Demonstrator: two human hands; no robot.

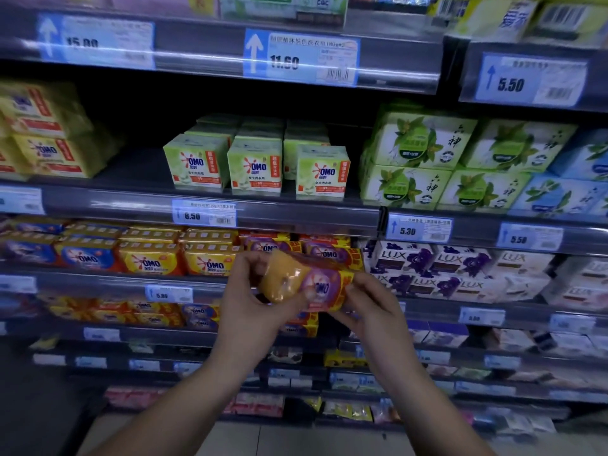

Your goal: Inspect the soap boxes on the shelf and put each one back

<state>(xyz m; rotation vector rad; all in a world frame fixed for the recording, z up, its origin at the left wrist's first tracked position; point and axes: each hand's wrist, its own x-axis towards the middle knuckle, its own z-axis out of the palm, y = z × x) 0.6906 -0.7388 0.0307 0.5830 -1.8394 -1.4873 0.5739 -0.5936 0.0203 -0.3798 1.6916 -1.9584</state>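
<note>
hands: 2, left hand (251, 297) plus right hand (371, 311)
purple OMO pack (312, 284), in hand: just 1
green OMO boxes (256, 169), front row mid-frame: 3
price tags (301, 57), top rail: 3
green leaf boxes (424, 143), right side: 4

Blue-and-white price labels (529, 237) sit in the grey rails (306, 220): the 15.00 label (95, 41) at upper left, the 11.60 label (301, 59) near the middle, the 5.50 label (529, 80) at upper right (each carries an upward arrow). Lower down are the 6.50 label (204, 213), the 5.30 label (419, 229) and the 5.80 label (168, 293). Near the bottom, blurred pink packets (260, 403) lie just above the pale tiled floor (296, 439).
</note>
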